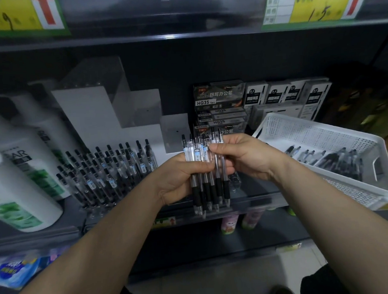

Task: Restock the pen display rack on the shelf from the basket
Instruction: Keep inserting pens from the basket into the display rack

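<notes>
The bunch of pens (203, 168) is held upright in front of the shelf (257, 199), between the rack (141, 131) and the basket (321, 128). The left hand (179, 180) is curled round the barrels. The right hand (240, 158) pinches the upper part of the bunch with thumb and fingers, apparently to separate one pen.

Progress: the left part of the rack is filled with rows of standing pens (114, 168). The held bunch is not yet inserted, and more loose pens (336, 160) lie in the basket. The task is judged roughly midway.

Surroundings: large white bottles (18, 176) stand just left of the rack, and stacked pen boxes (220, 101) stand behind the hands. The filled rows are dense, so neighbouring pens could be knocked during insertion.
</notes>
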### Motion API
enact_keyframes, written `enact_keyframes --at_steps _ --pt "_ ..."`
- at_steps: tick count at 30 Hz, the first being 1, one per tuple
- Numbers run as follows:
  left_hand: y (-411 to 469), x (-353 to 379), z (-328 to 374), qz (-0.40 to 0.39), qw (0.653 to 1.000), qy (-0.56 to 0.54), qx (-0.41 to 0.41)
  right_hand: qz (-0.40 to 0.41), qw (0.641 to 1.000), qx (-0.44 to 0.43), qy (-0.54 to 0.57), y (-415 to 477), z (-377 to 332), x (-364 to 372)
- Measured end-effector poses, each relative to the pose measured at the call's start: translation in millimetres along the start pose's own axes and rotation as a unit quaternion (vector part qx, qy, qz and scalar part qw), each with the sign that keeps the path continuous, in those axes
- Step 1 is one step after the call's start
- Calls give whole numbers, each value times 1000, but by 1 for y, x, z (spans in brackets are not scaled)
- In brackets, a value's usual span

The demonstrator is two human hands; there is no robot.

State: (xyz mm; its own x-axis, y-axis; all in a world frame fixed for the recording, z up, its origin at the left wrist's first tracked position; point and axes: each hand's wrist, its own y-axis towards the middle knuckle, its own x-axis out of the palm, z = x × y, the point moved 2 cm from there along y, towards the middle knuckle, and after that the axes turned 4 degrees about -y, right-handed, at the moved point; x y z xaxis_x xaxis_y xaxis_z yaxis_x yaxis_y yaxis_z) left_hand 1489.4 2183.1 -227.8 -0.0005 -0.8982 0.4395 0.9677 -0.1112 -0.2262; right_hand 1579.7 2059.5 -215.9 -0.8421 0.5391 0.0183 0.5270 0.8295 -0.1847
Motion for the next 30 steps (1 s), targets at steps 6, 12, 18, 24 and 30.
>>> enact_keyframes --at_steps 6,12,18,24,30 --pt "2 -1 -3 9 1000 18 21 33 999 -19 -31 1 3 -1" --pt "-2 1 -5 44 996 33 75 85 991 -61 -89 -2 0 2" --pt "-18 -5 -2 111 985 73 108 155 981 -92 -71 -7 -7 12" --pt "-54 -13 10 186 964 99 163 151 982 -99 -51 -9 -22 39" --pt "-101 -44 32 259 939 43 224 213 965 -118 -100 0 -38 76"
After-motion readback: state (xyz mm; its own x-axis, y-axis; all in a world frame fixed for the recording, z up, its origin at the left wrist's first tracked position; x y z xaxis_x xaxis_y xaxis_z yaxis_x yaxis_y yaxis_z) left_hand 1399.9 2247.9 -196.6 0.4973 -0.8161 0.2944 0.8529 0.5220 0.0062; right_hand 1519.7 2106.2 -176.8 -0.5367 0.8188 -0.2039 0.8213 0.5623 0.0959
